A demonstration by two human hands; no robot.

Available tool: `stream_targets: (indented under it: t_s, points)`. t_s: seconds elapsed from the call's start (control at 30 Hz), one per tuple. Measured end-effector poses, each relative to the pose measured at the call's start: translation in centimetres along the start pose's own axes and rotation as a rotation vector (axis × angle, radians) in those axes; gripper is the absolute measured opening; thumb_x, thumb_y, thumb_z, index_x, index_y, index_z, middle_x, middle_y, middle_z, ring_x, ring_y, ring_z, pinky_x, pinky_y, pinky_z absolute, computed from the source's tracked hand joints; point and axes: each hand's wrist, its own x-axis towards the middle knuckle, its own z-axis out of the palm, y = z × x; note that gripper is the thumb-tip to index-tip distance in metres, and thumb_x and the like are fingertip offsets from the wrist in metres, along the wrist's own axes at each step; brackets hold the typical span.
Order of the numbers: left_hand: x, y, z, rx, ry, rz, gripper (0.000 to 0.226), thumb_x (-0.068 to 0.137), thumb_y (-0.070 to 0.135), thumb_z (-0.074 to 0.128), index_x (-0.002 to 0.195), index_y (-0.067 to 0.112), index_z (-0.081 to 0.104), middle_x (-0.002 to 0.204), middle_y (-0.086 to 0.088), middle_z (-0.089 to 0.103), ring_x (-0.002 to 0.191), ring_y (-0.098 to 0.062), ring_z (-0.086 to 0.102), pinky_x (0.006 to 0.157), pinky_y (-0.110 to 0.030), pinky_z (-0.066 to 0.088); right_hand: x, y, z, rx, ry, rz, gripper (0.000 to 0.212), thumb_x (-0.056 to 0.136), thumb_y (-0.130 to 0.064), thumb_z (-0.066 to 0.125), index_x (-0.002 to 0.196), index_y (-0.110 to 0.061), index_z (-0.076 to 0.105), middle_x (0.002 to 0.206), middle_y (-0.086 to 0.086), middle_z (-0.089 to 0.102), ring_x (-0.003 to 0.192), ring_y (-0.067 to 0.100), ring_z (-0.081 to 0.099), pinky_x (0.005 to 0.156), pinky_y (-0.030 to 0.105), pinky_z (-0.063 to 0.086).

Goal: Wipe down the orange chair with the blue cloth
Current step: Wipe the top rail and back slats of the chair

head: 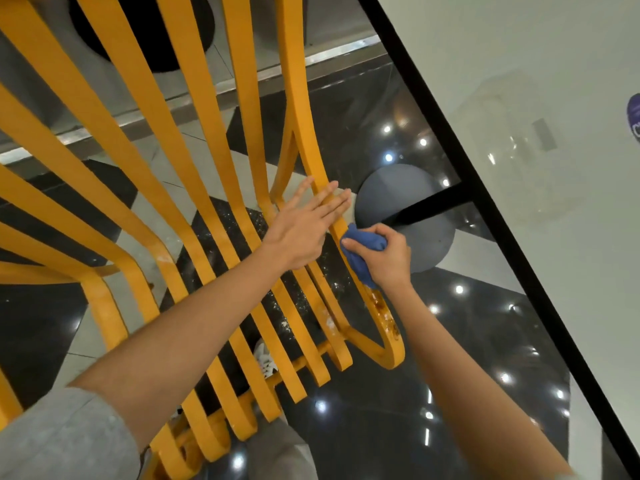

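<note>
blue cloth [362, 252]: soft, light, balled in R hand [388, 256], on far-right slat | orange chair [194, 140]: hard, stiff | L hand [304, 225]: flat, fingers straight, steadies slat | rub brown spots [386, 311]

A glossy black floor [363, 427] is reflecting many small ceiling lights, with pale grey tile sections [242, 168] cutting across it at angles. A white table top [519, 98] with a black edge is filling the upper right corner, and its round grey base [398, 192] is sitting on the floor beneath it. A purple object [634, 117] is poking in at the right edge. 1 white shoe [265, 360] is showing on the floor below.
</note>
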Motion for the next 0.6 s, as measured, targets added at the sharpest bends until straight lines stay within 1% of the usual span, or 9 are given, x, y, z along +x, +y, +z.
stream_targets:
  t_s: [0.07, 0.13, 0.17, 0.23, 0.3, 0.37, 0.47, 0.53, 0.6]
  points:
    - [-0.2, 0.8, 0.3, -0.059, 0.008, -0.068, 0.077, 0.095, 0.023, 0.039, 0.156, 0.021, -0.008, 0.163, 0.004, -0.012, 0.15, -0.018, -0.015, 0.118, -0.052, -0.011, -0.3, -0.6, 0.5, 0.049, 0.025, -0.015, 0.034, 0.076, -0.035, 0.084, 0.092, -0.012, 0.065, 0.08, -0.008, 0.066, 0.075, 0.002, 0.062, 0.06, 0.014, 0.046]
    - [-0.1, 0.9, 0.3, -0.102, -0.002, -0.081, 0.084, 0.092, 0.016, 0.044, 0.155, 0.023, -0.01, 0.162, 0.006, -0.015, 0.149, -0.016, -0.017, 0.118, -0.053, -0.011, -1.6, 0.2, -0.1, 0.065, -0.01, -0.056, 0.033, 0.077, -0.027, 0.084, 0.098, -0.01, 0.064, 0.086, -0.008, 0.066, 0.079, 0.001, 0.063, 0.062, 0.008, 0.047]
    - [-0.1, 0.8, 0.2, -0.113, -0.011, -0.078, 0.085, 0.091, 0.014, 0.045, 0.155, 0.024, -0.01, 0.162, 0.006, -0.015, 0.149, -0.016, -0.018, 0.119, -0.054, -0.011, -2.2, 1.0, -0.7, 0.064, -0.036, -0.088, 0.032, 0.077, -0.023, 0.085, 0.098, -0.009, 0.064, 0.087, -0.007, 0.066, 0.081, 0.003, 0.064, 0.066, 0.01, 0.048]
    - [0.0, 0.7, 0.0, -0.13, -0.028, -0.077, 0.087, 0.09, 0.014, 0.047, 0.155, 0.025, -0.01, 0.163, 0.007, -0.014, 0.149, -0.015, -0.018, 0.119, -0.055, -0.01, -2.9, 2.2, -2.0, 0.092, -0.072, -0.119, 0.029, 0.076, -0.017, 0.085, 0.096, -0.009, 0.066, 0.089, -0.001, 0.068, 0.086, 0.012, 0.066, 0.073, 0.022, 0.054]
    - [0.1, 0.7, -0.2, -0.157, -0.055, -0.085, 0.088, 0.09, 0.014, 0.049, 0.155, 0.025, -0.009, 0.162, 0.008, -0.014, 0.149, -0.015, -0.018, 0.119, -0.055, -0.009, -2.3, 2.1, -2.0, 0.09, -0.051, -0.125, 0.027, 0.077, -0.016, 0.084, 0.096, -0.009, 0.066, 0.091, 0.001, 0.068, 0.089, 0.014, 0.066, 0.077, 0.028, 0.056]
    - [0.2, 0.8, -0.3, -0.16, -0.071, -0.094, 0.089, 0.09, 0.014, 0.051, 0.155, 0.026, -0.009, 0.162, 0.008, -0.015, 0.148, -0.015, -0.019, 0.119, -0.054, -0.01, -1.5, 1.1, -0.6, 0.06, 0.011, -0.124, 0.026, 0.079, -0.021, 0.082, 0.097, -0.013, 0.065, 0.09, -0.004, 0.068, 0.087, 0.008, 0.065, 0.074, 0.024, 0.054]
    - [0.1, 1.0, -0.2, -0.157, -0.063, -0.116, 0.09, 0.09, 0.015, 0.052, 0.156, 0.025, -0.007, 0.163, 0.008, -0.015, 0.149, -0.015, -0.019, 0.117, -0.053, -0.011, -2.4, 0.4, 0.8, 0.014, 0.067, -0.176, 0.026, 0.082, -0.027, 0.08, 0.098, -0.017, 0.062, 0.089, -0.007, 0.067, 0.081, 0.005, 0.062, 0.067, 0.015, 0.049]
    - [0.2, 1.2, -0.3, -0.166, -0.064, -0.125, 0.089, 0.09, 0.014, 0.052, 0.156, 0.026, -0.006, 0.163, 0.008, -0.014, 0.149, -0.015, -0.018, 0.118, -0.055, -0.009, -3.9, 1.5, -0.2, 0.001, 0.033, -0.193, 0.025, 0.083, -0.026, 0.079, 0.099, -0.018, 0.062, 0.088, -0.008, 0.066, 0.08, 0.003, 0.062, 0.065, 0.009, 0.046]
    - [0.2, 1.4, -0.5, -0.163, -0.076, -0.133, 0.087, 0.091, 0.014, 0.051, 0.156, 0.026, -0.005, 0.163, 0.008, -0.014, 0.149, -0.015, -0.018, 0.118, -0.058, -0.008, -5.5, 2.7, -1.9, -0.035, -0.014, -0.196, 0.02, 0.085, -0.025, 0.078, 0.096, -0.02, 0.062, 0.085, -0.009, 0.066, 0.08, 0.002, 0.062, 0.066, 0.009, 0.046]
